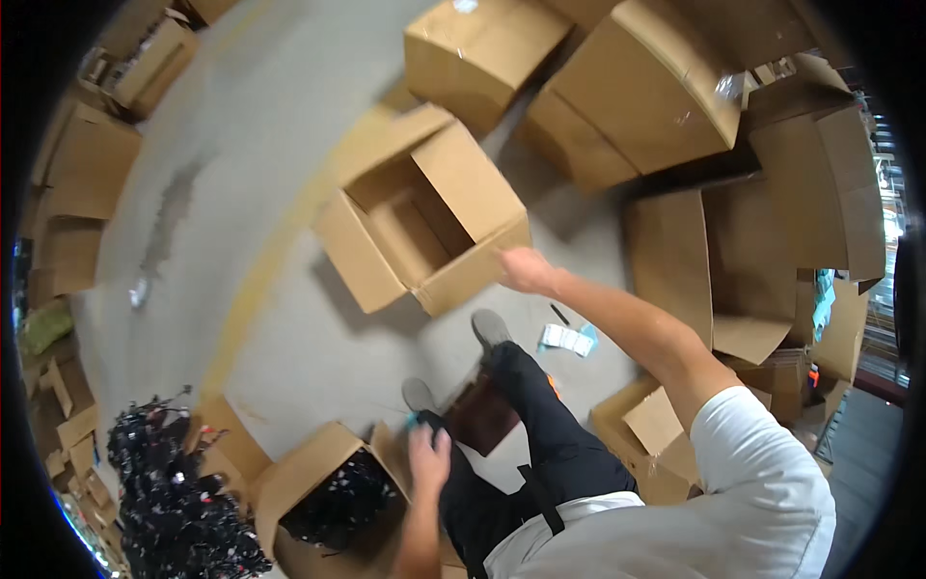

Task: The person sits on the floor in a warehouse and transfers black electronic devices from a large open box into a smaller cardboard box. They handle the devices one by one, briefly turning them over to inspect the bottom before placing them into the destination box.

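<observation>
An open cardboard box (463,183) with its flaps spread is tilted in front of me, above the floor or resting on it; I cannot tell which. My right hand (528,270) is closed on the edge of its near right flap. Inside, the box shows bare cardboard. My left hand (429,458) is beside my left knee, its fingers apart and slightly blurred. A small teal bit shows at its fingertips; whether the hand touches it is unclear. Just left of that hand, an open cardboard box holds a mass of shiny black pieces (345,502).
A heap of black tangled pieces (178,502) stands at the lower left. Large cardboard boxes (637,92) crowd the far right, with an open box (752,261) nearer. White labels (567,339) and a black pen-like object (559,314) lie on the floor. A yellow line (265,261) crosses it.
</observation>
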`<action>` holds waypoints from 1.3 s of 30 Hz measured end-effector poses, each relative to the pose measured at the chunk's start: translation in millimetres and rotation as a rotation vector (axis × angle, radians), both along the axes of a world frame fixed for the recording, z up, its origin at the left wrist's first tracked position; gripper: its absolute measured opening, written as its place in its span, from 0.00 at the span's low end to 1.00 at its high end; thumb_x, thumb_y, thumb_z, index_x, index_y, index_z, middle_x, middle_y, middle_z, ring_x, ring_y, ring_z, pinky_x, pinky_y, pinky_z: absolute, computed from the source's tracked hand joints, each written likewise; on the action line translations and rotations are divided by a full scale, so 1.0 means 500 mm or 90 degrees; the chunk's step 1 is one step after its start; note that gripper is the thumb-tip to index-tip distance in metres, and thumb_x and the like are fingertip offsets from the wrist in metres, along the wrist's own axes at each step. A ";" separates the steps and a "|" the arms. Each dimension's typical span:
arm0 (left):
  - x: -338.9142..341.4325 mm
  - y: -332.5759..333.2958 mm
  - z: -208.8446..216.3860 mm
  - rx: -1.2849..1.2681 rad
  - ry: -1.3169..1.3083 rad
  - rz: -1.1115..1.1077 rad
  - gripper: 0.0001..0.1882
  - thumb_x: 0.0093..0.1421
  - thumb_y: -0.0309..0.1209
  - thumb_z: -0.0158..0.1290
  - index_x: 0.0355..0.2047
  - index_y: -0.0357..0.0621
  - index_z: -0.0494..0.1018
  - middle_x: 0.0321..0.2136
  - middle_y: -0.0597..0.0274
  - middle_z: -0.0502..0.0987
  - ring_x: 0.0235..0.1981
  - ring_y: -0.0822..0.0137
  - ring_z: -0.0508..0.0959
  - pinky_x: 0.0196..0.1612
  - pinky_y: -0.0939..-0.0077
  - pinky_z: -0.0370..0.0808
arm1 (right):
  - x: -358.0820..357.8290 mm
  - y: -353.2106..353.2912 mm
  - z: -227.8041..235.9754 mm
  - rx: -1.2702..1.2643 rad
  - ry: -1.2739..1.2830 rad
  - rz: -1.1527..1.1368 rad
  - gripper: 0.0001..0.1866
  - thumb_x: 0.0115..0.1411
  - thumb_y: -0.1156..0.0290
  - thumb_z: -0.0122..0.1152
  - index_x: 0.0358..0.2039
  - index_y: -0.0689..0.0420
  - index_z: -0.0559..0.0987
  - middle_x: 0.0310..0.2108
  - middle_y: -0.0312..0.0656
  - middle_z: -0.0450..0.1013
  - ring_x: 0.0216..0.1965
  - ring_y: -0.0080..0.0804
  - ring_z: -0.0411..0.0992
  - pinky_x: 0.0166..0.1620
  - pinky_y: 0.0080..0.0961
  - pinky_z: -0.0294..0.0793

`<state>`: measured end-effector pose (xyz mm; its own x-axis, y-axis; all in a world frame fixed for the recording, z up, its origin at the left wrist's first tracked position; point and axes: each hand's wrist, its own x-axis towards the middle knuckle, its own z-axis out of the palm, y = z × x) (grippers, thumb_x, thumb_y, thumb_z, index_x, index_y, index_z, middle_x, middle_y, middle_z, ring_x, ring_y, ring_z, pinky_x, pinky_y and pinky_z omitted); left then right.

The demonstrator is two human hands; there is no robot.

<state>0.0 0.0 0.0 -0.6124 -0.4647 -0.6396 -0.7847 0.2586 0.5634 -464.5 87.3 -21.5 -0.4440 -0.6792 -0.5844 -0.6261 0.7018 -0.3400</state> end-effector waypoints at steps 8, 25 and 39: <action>-0.513 -0.356 -0.459 -0.266 0.162 0.081 0.44 0.61 0.52 0.61 0.62 0.24 0.63 0.59 0.29 0.67 0.62 0.35 0.67 0.64 0.50 0.65 | 0.006 -0.100 -0.420 -0.110 0.146 0.301 0.16 0.51 0.73 0.64 0.43 0.56 0.79 0.44 0.45 0.79 0.51 0.44 0.77 0.51 0.40 0.76; -0.544 -0.396 -0.598 -0.003 0.285 0.072 0.40 0.66 0.58 0.53 0.59 0.28 0.69 0.50 0.34 0.78 0.53 0.48 0.79 0.57 0.58 0.73 | 0.055 -0.049 -0.563 -0.207 0.179 0.421 0.06 0.49 0.67 0.63 0.25 0.55 0.80 0.24 0.48 0.79 0.30 0.50 0.80 0.34 0.47 0.79; -0.438 -0.533 -0.555 0.093 0.506 0.784 0.40 0.58 0.37 0.66 0.61 0.19 0.64 0.58 0.30 0.71 0.58 0.50 0.76 0.60 0.67 0.72 | 0.051 0.043 -0.528 -0.164 0.193 0.884 0.17 0.60 0.54 0.63 0.30 0.56 0.78 0.28 0.44 0.80 0.34 0.48 0.80 0.36 0.45 0.79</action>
<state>-219.1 -266.6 -277.7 -0.0920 -0.9039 -0.4178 0.0581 -0.4238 0.9039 -439.1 109.0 -285.3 0.5675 -0.7274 -0.3858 -0.8085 -0.5809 -0.0939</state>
